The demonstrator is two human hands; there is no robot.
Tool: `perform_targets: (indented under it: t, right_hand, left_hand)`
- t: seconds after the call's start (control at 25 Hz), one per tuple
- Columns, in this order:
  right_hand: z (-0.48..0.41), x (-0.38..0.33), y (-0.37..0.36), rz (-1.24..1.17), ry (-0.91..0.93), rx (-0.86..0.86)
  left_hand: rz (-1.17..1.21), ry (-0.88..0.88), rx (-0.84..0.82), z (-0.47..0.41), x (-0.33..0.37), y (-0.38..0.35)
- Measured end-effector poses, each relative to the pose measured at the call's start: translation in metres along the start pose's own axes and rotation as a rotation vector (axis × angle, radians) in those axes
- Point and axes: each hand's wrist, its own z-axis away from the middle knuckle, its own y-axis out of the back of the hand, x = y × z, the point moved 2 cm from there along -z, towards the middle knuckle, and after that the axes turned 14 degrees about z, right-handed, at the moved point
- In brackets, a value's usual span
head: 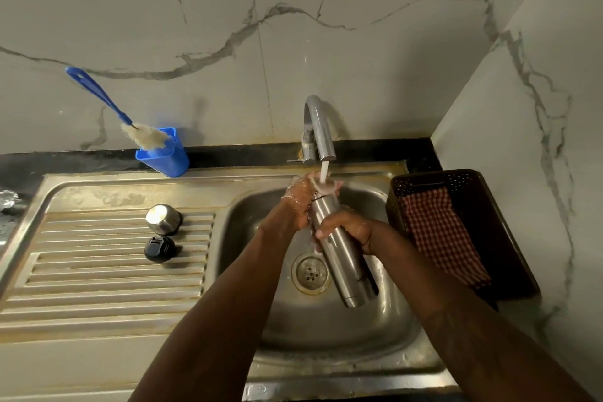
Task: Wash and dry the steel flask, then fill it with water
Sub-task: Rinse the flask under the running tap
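Fingers of left hand (298, 202) and right hand (350, 232) grip steel flask (342, 258) under tap (318, 127)

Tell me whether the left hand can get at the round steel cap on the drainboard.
Probably yes: the left hand grips the cylindrical steel flask, but the round steel cap sits uncovered to its left, nothing between.

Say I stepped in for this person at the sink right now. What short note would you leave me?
Right hand grips the steel flask mid-body, tilted over the sink; left hand holds its neck under the running tap.
Steel cap and black lid sit on the drainboard; checked cloth lies in the basket at right.
Done: caps off, rinsing under way.
Left: finish washing, dry, fill.
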Motion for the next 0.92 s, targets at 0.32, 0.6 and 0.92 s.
perform_targets:
  t: [0.32,0.6,0.92]
  right_hand:
    - [-0.022,0.010,-0.020,0.698,-0.010,0.780]
    - [-0.013,0.007,-0.015,0.444,0.164,0.867]
    - [-0.021,-0.003,-0.019,0.434,0.059,0.727]
  left_hand:
    - [-0.478,-0.487,0.349,0.008,-0.006,-0.025]
    - [-0.503,-0.639,0.096,0.022,-0.022,-0.007]
    - [-0.686,-0.575,0.126,0.022,-0.014,0.007]
